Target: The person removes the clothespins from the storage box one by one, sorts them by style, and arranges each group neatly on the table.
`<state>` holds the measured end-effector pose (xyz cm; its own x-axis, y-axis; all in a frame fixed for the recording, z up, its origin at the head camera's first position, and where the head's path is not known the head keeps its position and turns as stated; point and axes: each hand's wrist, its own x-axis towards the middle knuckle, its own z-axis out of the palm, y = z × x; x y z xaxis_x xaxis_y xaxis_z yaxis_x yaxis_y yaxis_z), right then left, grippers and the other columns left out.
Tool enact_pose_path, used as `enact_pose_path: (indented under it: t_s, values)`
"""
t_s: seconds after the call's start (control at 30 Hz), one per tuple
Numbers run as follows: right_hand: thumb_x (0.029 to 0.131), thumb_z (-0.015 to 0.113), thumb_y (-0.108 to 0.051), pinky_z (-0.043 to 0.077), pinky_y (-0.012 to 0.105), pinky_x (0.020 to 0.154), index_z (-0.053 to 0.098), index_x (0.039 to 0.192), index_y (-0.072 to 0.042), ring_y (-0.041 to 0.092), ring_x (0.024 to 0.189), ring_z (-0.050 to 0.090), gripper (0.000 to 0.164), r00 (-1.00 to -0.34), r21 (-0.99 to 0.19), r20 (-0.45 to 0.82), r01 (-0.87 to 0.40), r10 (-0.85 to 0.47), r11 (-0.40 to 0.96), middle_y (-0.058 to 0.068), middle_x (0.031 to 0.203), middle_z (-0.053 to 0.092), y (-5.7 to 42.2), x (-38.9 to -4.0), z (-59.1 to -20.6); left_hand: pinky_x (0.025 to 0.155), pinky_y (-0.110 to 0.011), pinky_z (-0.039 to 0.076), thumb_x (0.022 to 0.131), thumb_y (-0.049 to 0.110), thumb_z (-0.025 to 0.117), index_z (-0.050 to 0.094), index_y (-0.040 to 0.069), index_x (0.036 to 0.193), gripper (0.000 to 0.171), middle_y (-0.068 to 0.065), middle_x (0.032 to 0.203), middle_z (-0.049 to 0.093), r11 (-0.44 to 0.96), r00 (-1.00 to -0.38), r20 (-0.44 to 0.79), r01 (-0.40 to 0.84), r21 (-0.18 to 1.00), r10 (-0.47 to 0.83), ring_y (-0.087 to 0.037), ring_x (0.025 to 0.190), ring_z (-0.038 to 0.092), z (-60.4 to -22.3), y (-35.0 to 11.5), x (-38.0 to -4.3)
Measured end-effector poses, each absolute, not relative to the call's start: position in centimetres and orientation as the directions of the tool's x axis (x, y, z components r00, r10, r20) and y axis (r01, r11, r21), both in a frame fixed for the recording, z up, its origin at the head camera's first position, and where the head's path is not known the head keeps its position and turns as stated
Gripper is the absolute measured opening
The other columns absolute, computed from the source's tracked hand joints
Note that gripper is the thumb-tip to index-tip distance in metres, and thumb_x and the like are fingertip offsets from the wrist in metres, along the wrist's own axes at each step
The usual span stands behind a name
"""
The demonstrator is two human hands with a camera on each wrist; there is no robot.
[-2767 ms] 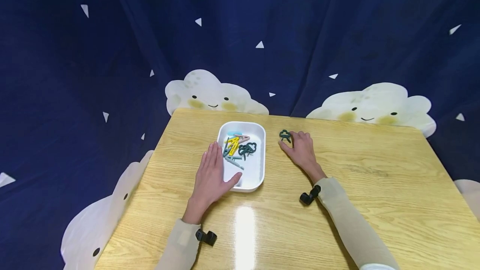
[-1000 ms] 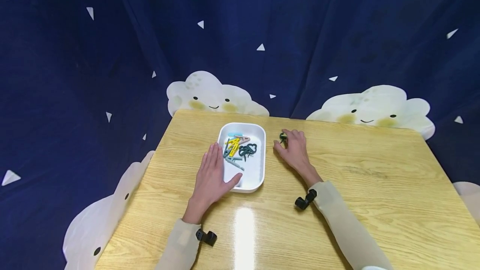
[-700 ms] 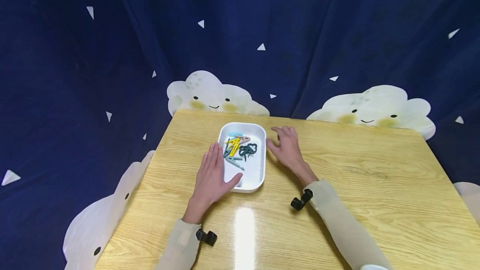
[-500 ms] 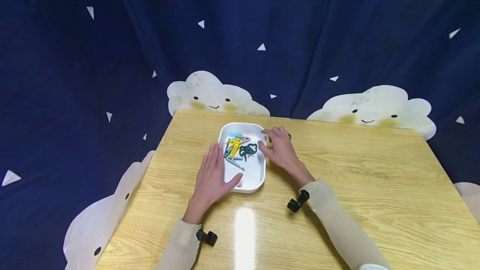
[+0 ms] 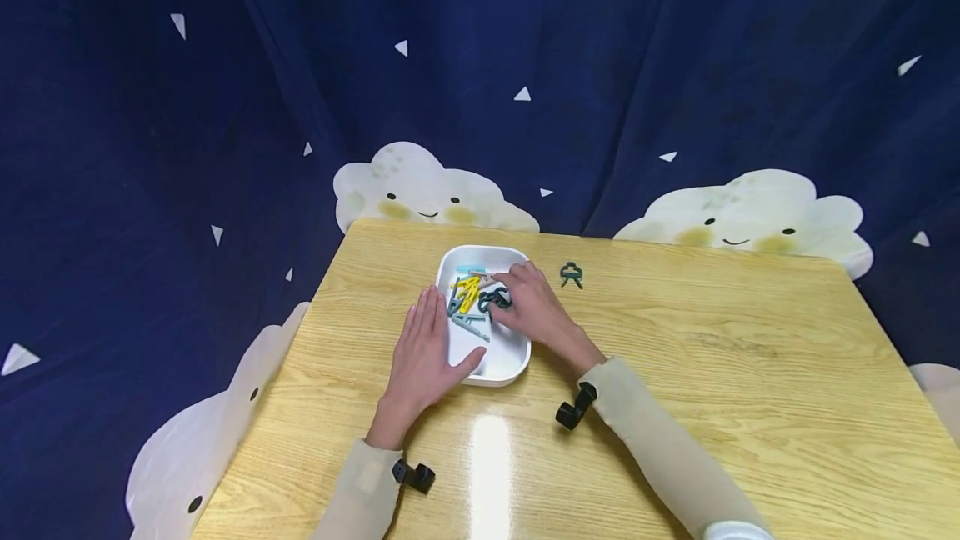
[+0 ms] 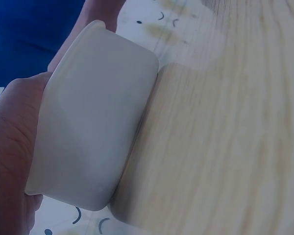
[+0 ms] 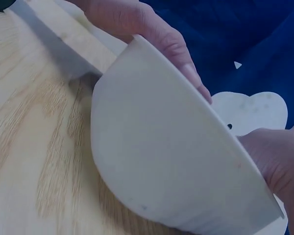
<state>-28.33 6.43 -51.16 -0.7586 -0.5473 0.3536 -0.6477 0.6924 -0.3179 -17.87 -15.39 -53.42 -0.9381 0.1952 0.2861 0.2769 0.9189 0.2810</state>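
Note:
A white tray [image 5: 501, 361] stands on the table with several clips inside. Along its left rim lies my left hand [image 5: 423, 348], fingers straight and thumb reaching over the near left part. My right hand [image 5: 536, 307] reaches over the right rim into the tray. Its thumb and forefinger stand apart around the dark green cloud-shaped clips [image 5: 489, 301], which the thumb partly hides; no firm pinch shows. Beside them lie a yellow clothespin [image 5: 468, 293], a pink clothespin [image 5: 484, 279] and a grey-blue clothespin [image 5: 470, 327]. In both wrist views the tray wall [image 6: 95, 112] conceals the contents.
Right of the tray, a dark green cloud-shaped clip [image 5: 572, 275] rests on the wooden table [image 5: 712, 357]. A light blue clip [image 5: 469, 270] lies at the tray's far end. Behind the table hangs a dark blue cloth [image 5: 465, 40] with clouds.
My right hand has moved left, from around the dark green clip on the table to inside the tray. That clip stays on the table, now uncovered. My left hand has stayed at the tray.

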Motion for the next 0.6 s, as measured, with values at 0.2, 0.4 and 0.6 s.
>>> enact_pose_path:
  t_s: [0.2,0.4,0.6]
  values:
    - [0.085,0.084,-0.031,0.045,0.042,0.089,0.069,0.132,0.001,0.027,0.099,0.047,0.059,-0.789,-0.306,0.222,-0.614,-0.573,0.727,0.008,0.100,0.060,5.5,-28.3,-51.2,0.132,-0.043,0.009,0.093,0.079,0.047,0.022,-0.010,0.161,0.114,-0.026,0.171,0.016,0.920,-0.937,0.287,0.280,0.273,0.200,-0.038,0.160,0.015,-53.5,-15.4,-17.9]
    - [0.083,0.082,-0.034,0.044,0.041,0.092,0.066,0.136,-0.001,0.026,0.103,0.045,0.064,-0.805,-0.234,0.130,-0.592,-0.579,0.771,0.009,0.110,0.062,5.1,-28.2,-51.3,0.132,-0.043,0.008,0.093,0.079,0.047,0.022,-0.010,0.161,0.115,-0.025,0.171,0.016,0.920,-0.939,0.282,0.275,0.279,0.195,-0.034,0.161,0.009,-53.6,-15.4,-17.9]
    - [0.085,0.080,-0.036,0.043,0.042,0.091,0.069,0.125,0.001,0.028,0.100,0.045,0.055,-0.800,-0.147,0.125,-0.599,-0.586,0.787,0.011,0.107,0.061,4.8,-28.1,-51.4,0.132,-0.043,0.007,0.093,0.078,0.048,0.021,-0.009,0.162,0.114,-0.025,0.172,0.015,0.918,-0.942,0.276,0.272,0.290,0.192,-0.031,0.162,0.004,-53.5,-15.4,-17.8]
